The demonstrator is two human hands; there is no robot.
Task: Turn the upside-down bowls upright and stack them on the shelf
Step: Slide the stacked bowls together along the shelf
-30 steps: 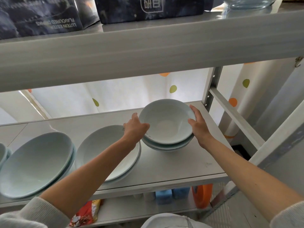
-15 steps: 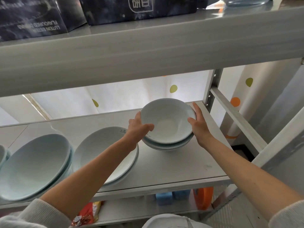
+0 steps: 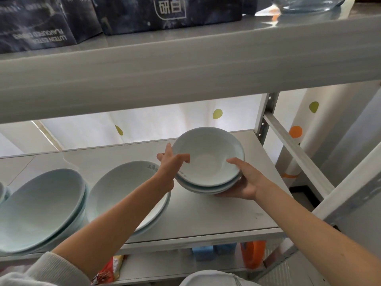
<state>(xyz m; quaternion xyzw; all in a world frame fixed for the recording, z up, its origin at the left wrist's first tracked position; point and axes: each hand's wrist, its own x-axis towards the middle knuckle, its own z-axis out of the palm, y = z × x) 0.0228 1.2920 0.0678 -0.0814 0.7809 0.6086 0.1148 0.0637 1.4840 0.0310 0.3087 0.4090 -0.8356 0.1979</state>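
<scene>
Right hand [image 3: 245, 182] now cups the bowl stack [image 3: 208, 162]; left hand [image 3: 171, 164] spread, underside hidden.

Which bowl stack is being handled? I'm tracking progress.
The rightmost stack: the right hand grips it underneath and the left hand touches its rim; others sit untouched.

stack of bowls [image 3: 208, 162]: pale blue-green, glossy, upright, about three nested, tilted toward the camera, at the right end of the shelf [image 3: 206, 213] | middle stack [image 3: 123, 190]: same glaze, upright, left of the first on the shelf | left stack [image 3: 39, 209]: same, upright, farther left, near the shelf's front edge
</scene>
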